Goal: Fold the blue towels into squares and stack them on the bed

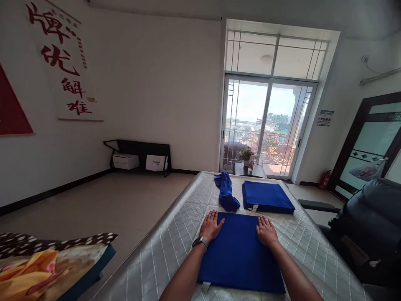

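A flat blue cloth square (pixel 239 251) lies in front of me on the quilted silver mattress (pixel 169 234), a white tag sticking out at its near left edge. On its far left corner rests my left hand (pixel 211 225), palm down with fingers out and a watch on the wrist. My right hand (pixel 266 230) lies flat at the far right corner, fingers stretched forward. Neither hand grips anything. Just beyond, a crumpled blue cloth (pixel 227 192) lies to the left, and a neat stack of folded blue cloths (pixel 267 196) to the right.
A black armchair (pixel 369 230) stands close on the right. Patterned bedding (pixel 53 267) is at the lower left. Past the mattress, a small table (pixel 260 170) holds a potted plant (pixel 247 155) and a bottle (pixel 251 162), before glass sliding doors. A low black shelf (pixel 140 148) stands against the wall.
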{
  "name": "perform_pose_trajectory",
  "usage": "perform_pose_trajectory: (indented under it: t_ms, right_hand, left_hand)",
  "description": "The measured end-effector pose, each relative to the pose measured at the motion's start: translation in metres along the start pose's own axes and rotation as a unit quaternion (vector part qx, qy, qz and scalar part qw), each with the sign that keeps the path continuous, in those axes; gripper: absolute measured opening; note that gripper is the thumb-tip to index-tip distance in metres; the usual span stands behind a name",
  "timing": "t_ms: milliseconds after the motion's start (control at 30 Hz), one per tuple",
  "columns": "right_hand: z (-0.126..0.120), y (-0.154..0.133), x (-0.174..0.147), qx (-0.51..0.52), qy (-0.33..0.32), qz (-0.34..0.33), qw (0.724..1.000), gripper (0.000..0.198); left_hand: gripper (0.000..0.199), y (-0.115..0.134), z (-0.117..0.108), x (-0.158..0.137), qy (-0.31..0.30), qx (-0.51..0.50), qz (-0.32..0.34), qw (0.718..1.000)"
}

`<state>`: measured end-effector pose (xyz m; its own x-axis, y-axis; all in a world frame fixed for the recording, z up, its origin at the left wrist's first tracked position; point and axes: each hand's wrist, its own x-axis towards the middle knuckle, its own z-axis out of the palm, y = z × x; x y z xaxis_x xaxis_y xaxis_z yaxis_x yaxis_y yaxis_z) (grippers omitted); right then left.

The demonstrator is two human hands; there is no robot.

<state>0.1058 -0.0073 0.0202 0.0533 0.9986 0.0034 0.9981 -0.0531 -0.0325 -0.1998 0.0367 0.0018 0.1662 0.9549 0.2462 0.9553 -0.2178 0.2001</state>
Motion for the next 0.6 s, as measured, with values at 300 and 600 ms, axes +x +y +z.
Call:
perform_pose_trajectory:
  t_ms: [300, 600]
  right_hand:
    - [0.006, 0.003, 0.007, 0.063, 0.004, 0.024, 0.998, 0.067]
    - [0.013, 0.008, 0.007, 0.084, 0.026, 0.014, 0.996, 0.068]
  left_hand:
    - [0.081, -0.003, 0.007, 0.003, -0.002, 0.013, 0.006, 1.000]
    - [0.090, 0.003, -0.004, 0.011, -0.071, 0.046, -0.031, 0.996]
